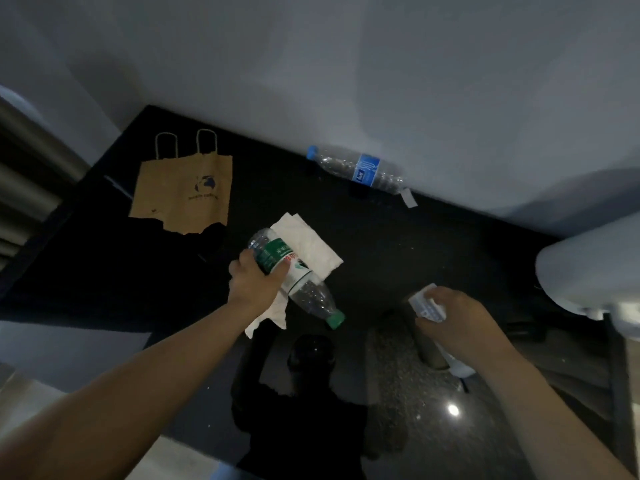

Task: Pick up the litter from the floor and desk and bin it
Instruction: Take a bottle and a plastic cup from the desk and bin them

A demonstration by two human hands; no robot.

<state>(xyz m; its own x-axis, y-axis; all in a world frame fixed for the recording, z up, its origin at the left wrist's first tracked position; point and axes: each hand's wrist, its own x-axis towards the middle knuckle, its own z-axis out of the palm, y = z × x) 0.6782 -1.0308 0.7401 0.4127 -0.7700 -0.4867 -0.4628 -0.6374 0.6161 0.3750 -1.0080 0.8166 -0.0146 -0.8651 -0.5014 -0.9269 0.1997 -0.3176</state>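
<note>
My left hand (254, 282) grips a clear plastic bottle with a green label and green cap (301, 282), held above the black desk (398, 244), cap pointing toward me. A white tissue (311, 240) lies on the desk beneath the bottle, and a crumpled white piece hangs below my left hand. My right hand (450, 317) holds a small white packet (427, 306) near the desk's front edge. A second clear bottle with a blue label and blue cap (356, 168) lies on its side against the wall. A torn brown paper bag (183, 192) lies flat at the desk's left.
A small white paper strip (408, 197) lies by the blue bottle's base. A white rounded chair back (588, 268) stands at the right. Curtain folds (24, 188) hang at the left. Glossy dark floor (415, 410) shows below the desk's edge.
</note>
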